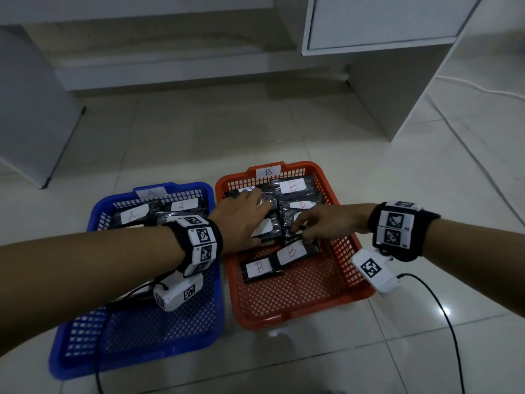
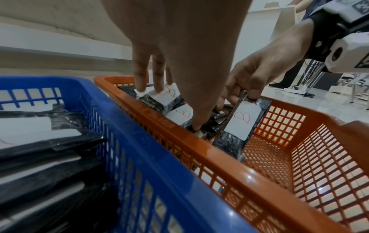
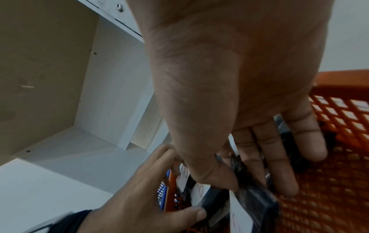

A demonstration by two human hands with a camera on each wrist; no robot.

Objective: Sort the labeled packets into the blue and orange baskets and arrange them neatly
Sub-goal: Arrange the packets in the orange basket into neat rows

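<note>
The blue basket (image 1: 127,362) on the left holds black packets labelled A (image 1: 133,214). To its right, the orange basket (image 1: 298,314) holds several black packets labelled B (image 1: 260,267). My left hand (image 1: 244,214) reaches across into the orange basket and presses on the B packets with straight fingers (image 2: 155,74). My right hand (image 1: 312,226) pinches the top edge of one B packet (image 2: 242,121) between thumb and fingers. That packet stands tilted on its end. The right wrist view shows the same pinch on the packet (image 3: 257,198), with the left hand (image 3: 139,197) beside it.
Both baskets sit on a pale tiled floor. A white cabinet (image 1: 383,21) hangs at the back right and a white panel (image 1: 28,109) stands at the left. A black cable (image 1: 443,308) runs over the floor right of the orange basket.
</note>
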